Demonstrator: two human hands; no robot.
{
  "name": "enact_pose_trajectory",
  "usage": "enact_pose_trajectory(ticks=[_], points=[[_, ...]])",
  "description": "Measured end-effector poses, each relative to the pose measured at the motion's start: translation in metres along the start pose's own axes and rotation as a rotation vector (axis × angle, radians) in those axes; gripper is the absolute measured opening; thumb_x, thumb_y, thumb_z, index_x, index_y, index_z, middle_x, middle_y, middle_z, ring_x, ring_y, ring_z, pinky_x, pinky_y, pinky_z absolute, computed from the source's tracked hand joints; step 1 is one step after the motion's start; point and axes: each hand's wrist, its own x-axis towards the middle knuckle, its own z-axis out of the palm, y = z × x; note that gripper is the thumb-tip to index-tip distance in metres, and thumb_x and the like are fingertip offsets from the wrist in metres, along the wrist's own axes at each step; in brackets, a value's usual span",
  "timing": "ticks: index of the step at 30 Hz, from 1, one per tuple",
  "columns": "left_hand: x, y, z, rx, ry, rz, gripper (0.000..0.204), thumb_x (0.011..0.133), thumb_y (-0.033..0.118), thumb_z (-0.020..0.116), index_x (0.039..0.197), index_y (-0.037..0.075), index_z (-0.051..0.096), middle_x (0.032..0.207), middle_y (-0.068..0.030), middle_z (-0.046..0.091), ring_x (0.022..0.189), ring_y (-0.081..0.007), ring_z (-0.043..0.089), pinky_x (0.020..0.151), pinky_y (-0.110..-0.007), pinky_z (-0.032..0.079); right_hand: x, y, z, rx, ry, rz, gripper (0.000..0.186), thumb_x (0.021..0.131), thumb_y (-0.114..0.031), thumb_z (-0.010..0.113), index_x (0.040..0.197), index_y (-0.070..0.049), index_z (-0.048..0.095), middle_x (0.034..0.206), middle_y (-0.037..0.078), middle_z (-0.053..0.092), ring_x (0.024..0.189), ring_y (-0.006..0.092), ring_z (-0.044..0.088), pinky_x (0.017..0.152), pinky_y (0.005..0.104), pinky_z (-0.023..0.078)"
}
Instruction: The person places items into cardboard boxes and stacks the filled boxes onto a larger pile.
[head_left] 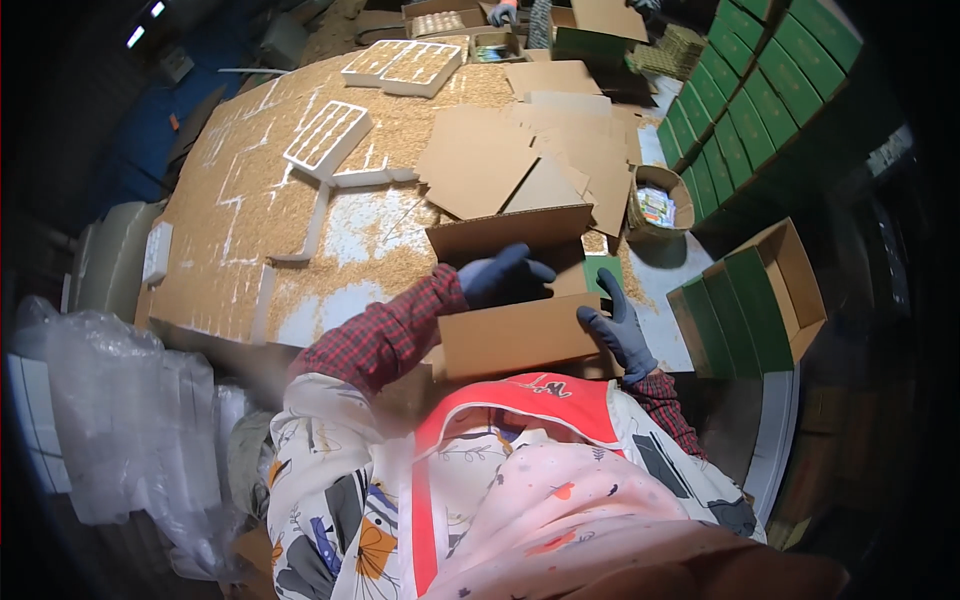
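A brown cardboard box (pixel 515 335) lies in front of me, its tall back flap (pixel 500 225) raised and some green card showing at its right end. My left hand (pixel 500 275), in a dark grey-blue glove, is over the box's interior with fingers apart. My right hand (pixel 620 325), gloved alike, touches the box's right front corner with thumb and fingers spread. Behind the box are loose flat cardboard sheets (pixel 480 150).
White trays of shavings (pixel 325 135) stand on the shavings-strewn table (pixel 220 250). Green cartons (pixel 760 110) are stacked right, beside a round basket (pixel 660 200) of packets and more open boxes (pixel 745 295). Clear plastic bags (pixel 130 420) lie left. Another person's gloved hand (pixel 502 14) is at the back.
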Motion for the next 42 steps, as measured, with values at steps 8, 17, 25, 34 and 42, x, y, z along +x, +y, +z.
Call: enact_pose_trajectory(ticks=[8,17,25,34,42], points=[[-0.146,-0.003,-0.027,1.939,-0.195,0.682,0.069,0.081,0.053,0.058,0.134,0.011,0.044,0.14,-0.018,0.038,0.13,-0.0387,0.035,0.109,-0.051,0.027,0.028,0.043,-0.019,-0.051,-0.163,-0.106,0.067,0.093,-0.026,0.056,0.147,-0.005,0.022,0.143,0.012,0.037,0.128,0.02,0.039,0.103,0.03,0.033],[-0.086,-0.046,-0.09,-0.045,0.621,0.352,0.056,0.099,0.038,0.037,0.139,0.0,0.033,0.137,-0.0151,0.042,0.127,-0.0219,0.039,0.107,-0.035,0.031,0.064,-0.057,0.024,-0.258,-0.062,-0.356,0.034,0.097,-0.029,0.05,0.117,-0.001,0.052,0.104,0.006,0.057,0.097,0.0128,0.052,0.086,0.0274,0.041],[-0.126,-0.062,-0.007,0.693,0.896,0.444,0.075,0.09,0.032,0.056,0.146,-0.001,0.019,0.15,-0.0179,0.024,0.138,-0.028,0.024,0.113,-0.036,0.02,0.089,-0.001,0.002,-0.142,-0.174,0.346,0.069,0.088,-0.064,0.047,0.127,-0.007,0.053,0.115,0.011,0.057,0.105,0.0182,0.052,0.093,0.0312,0.04],[-0.11,-0.096,-0.023,0.808,1.02,0.422,0.071,0.091,0.027,0.058,0.146,0.001,0.021,0.147,-0.0187,0.031,0.134,-0.0289,0.032,0.109,-0.036,0.027,0.251,0.133,-0.084,-0.543,0.445,0.324,0.099,0.067,-0.066,0.068,0.121,0.014,0.049,0.12,0.029,0.056,0.113,0.0369,0.055,0.092,0.0388,0.044],[-0.113,-0.091,-0.014,0.618,1.07,0.404,0.068,0.091,0.021,0.057,0.145,0.001,0.022,0.144,-0.0179,0.034,0.132,-0.0282,0.034,0.109,-0.035,0.027,0.26,0.044,0.04,0.21,0.177,0.608,0.059,0.068,-0.064,0.073,0.083,-0.009,0.06,0.072,-0.002,0.054,0.063,0.0114,0.051,0.048,0.0271,0.042]])
